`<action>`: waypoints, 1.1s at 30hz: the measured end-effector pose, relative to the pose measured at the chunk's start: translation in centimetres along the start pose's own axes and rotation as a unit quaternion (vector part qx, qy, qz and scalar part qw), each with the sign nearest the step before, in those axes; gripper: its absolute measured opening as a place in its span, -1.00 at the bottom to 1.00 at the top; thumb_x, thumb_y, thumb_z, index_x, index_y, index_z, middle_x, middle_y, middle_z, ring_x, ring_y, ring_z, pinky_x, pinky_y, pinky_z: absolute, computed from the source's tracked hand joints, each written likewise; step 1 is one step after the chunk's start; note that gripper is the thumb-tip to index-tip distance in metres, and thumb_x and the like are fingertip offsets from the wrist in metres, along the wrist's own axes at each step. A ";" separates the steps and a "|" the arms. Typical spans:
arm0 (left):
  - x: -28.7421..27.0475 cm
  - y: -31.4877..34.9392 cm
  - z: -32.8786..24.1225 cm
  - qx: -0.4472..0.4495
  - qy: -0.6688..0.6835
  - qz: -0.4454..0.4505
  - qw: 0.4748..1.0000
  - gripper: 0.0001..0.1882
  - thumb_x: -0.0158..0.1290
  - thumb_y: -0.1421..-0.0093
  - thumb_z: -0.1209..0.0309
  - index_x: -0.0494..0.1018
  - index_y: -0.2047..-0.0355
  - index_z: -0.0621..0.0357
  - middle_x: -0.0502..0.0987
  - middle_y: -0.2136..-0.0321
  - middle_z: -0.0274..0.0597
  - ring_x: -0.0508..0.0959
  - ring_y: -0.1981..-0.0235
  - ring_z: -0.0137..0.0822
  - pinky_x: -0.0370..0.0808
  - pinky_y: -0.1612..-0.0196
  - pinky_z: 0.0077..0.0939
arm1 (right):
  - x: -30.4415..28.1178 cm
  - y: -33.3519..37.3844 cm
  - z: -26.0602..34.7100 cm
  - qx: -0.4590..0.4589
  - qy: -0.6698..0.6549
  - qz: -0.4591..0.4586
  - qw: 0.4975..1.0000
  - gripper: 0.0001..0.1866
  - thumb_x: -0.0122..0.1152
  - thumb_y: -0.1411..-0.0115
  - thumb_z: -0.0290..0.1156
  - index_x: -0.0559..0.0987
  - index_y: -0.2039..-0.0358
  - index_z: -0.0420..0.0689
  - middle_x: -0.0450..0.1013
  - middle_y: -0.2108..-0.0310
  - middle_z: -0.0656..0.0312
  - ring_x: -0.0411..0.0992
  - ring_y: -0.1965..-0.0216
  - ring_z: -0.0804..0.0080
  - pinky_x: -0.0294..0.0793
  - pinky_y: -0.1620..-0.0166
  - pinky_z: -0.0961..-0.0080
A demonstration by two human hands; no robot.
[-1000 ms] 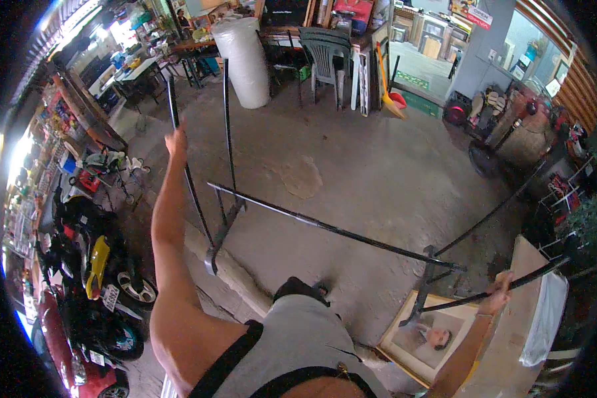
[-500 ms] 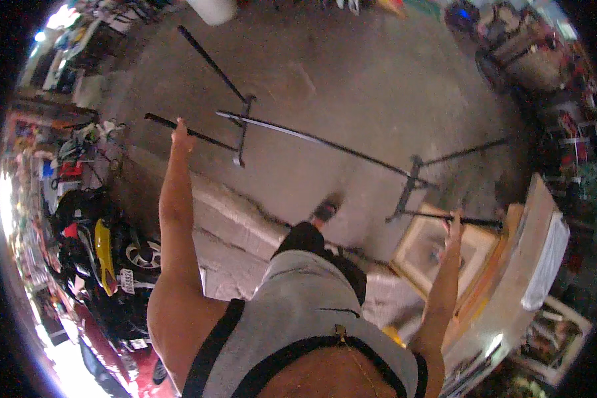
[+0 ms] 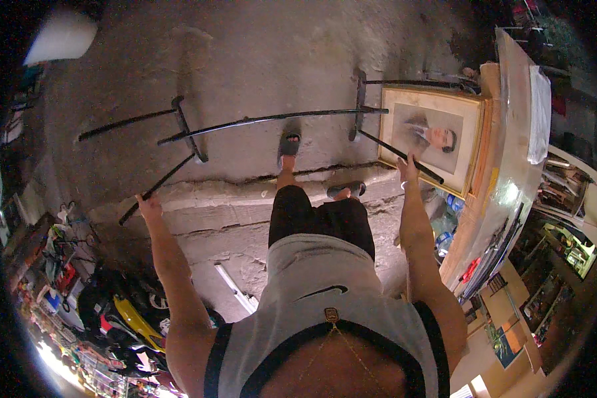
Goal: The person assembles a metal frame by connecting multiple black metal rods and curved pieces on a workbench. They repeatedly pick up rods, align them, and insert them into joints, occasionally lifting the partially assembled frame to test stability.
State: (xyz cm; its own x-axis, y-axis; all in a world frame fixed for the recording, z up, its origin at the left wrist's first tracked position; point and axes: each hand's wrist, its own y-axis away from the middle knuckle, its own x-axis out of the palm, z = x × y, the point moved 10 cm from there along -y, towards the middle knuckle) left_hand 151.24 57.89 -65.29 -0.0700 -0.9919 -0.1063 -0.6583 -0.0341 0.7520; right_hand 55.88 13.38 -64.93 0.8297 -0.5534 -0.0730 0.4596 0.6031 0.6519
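Observation:
A black metal tube frame (image 3: 272,121) stretches across in front of me. One long crossbar joins its two end pieces, and two arms stick out from each end. My left hand (image 3: 151,205) is closed around the near arm at the left end, close to its tip. On the right, my right hand (image 3: 408,171) grips the near arm of the other end, some way in from its tip. The far right arm passes across the top of a framed portrait (image 3: 467,129). Whether the frame touches the floor or the portrait, I cannot tell.
A concrete step edge (image 3: 245,196) runs under my legs, with one sandalled foot (image 3: 289,147) beyond it. Leaning wooden boards (image 3: 507,166) flank my right side. A yellow and black motorcycle (image 3: 136,322) stands at lower left, and a white container (image 3: 63,36) at far left.
The view has turned, and the frame now lies more level across it, its right end beside the portrait. Both hands keep their grip on the same arms. My second foot has come into view.

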 end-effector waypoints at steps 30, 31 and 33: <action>1.4 6.3 -8.6 0.263 -0.583 0.010 0.769 -0.73 0.01 -0.24 0.29 0.34 0.25 0.29 0.45 0.37 -0.06 0.49 0.33 -0.21 0.49 0.24 -0.42 | -3.0 4.6 9.0 -0.054 0.074 0.000 0.996 -0.70 0.29 -0.04 -0.46 0.44 0.22 -0.19 0.44 0.27 0.12 0.50 0.41 0.18 0.60 0.40 0.36; 1.5 6.1 -8.9 0.261 -0.603 -0.014 0.753 -0.75 0.02 -0.24 0.30 0.34 0.29 0.28 0.45 0.41 -0.07 0.49 0.38 -0.22 0.50 0.29 -0.40 | -3.8 3.7 8.9 -0.058 0.089 -0.023 0.994 -0.71 0.28 -0.04 -0.46 0.44 0.23 -0.20 0.44 0.28 0.12 0.50 0.40 0.20 0.60 0.39 0.36; -0.9 4.3 -7.1 0.124 -0.187 -0.031 0.974 -0.75 0.06 -0.21 0.31 0.34 0.30 0.27 0.44 0.43 -0.08 0.48 0.46 -0.22 0.49 0.36 -0.35 | -4.5 2.4 8.0 -0.045 0.063 -0.012 0.997 -0.73 0.27 -0.05 -0.48 0.43 0.23 -0.20 0.43 0.28 0.13 0.49 0.36 0.20 0.59 0.37 0.37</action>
State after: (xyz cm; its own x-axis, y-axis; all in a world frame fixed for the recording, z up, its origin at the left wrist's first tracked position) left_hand 153.83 57.73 -57.31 -0.2623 -0.8737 -0.4096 -0.8268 -0.0154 0.5623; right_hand 50.69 12.73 -56.98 0.8491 -0.4944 -0.1860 0.5014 0.6433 0.5786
